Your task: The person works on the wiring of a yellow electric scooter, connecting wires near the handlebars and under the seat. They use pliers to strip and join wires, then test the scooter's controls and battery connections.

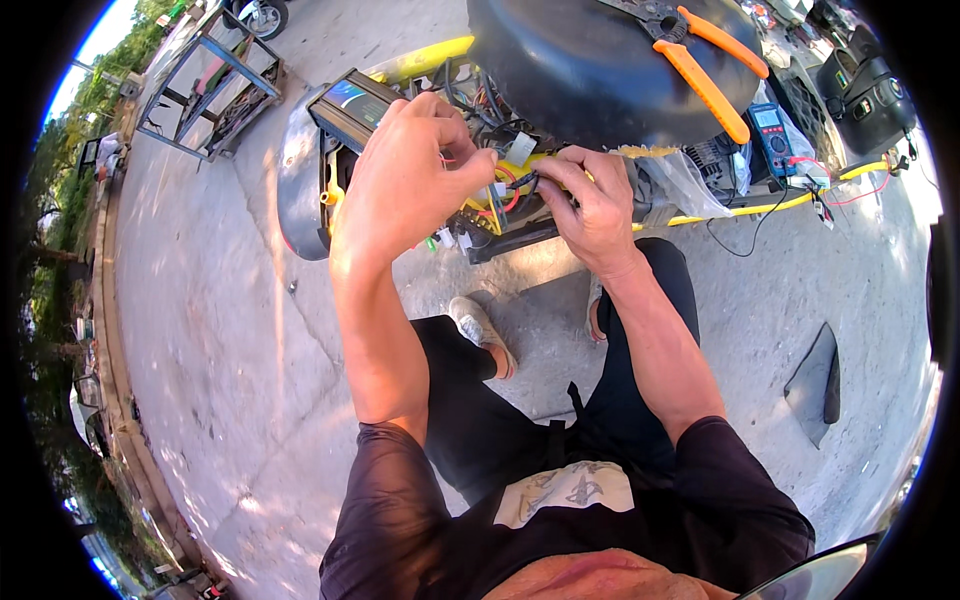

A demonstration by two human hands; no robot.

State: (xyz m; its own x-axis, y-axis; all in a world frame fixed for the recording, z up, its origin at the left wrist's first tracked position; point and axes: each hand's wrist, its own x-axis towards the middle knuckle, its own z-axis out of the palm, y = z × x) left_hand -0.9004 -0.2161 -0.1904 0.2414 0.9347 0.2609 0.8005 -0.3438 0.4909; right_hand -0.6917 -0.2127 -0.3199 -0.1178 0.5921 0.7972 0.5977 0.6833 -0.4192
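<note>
Both hands work among the wiring of a yellow-framed vehicle (425, 58), under its black seat (590, 90). My right hand (597, 205) is closed in a pinch on a dark wire (521, 182), beside red and yellow wires. My left hand (415, 165) has curled fingers, with its thumb close to the same wires. The hand's own back hides what it holds, if anything. Just past its knuckles sits a ribbed metal box (355, 105) with a blue-green label. A white plug (521, 149) lies between the hands, and smaller white connectors (447, 238) hang below.
Orange-handled pliers (700, 85) rest on the seat. To the right are a blue-and-red multimeter (771, 140) with leads, a clear plastic sheet (690, 185) and a black case (865, 85). A metal frame (213, 85) stands at the far left. A dark flap (818, 385) lies on the concrete.
</note>
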